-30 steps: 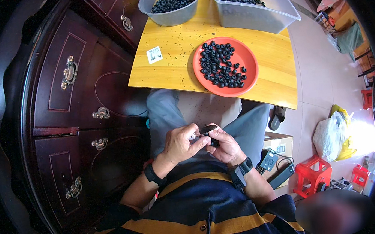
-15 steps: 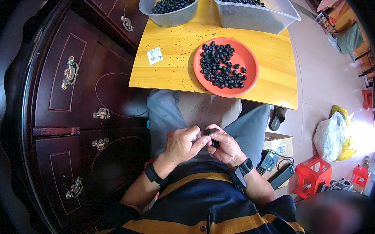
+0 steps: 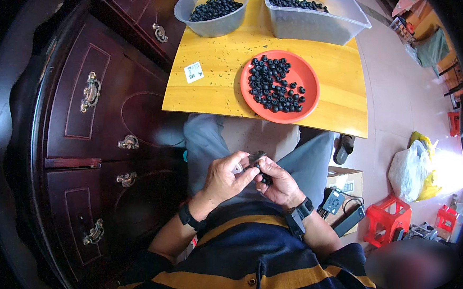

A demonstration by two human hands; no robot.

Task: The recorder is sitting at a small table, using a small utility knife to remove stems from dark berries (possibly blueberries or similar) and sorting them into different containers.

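Head view, looking down at my lap. My left hand (image 3: 225, 177) and right hand (image 3: 277, 183) meet over my knees, below the near edge of the yellow worktop (image 3: 222, 81). Between their fingertips I pinch a small dark part (image 3: 256, 160); both hands close on it, left from the left, right from the right and slightly lower. A few more dark pieces seem to sit in my right palm. The part is too small to tell its long axis. The red plate (image 3: 307, 79) of small black pieces lies ahead of my right hand, well apart.
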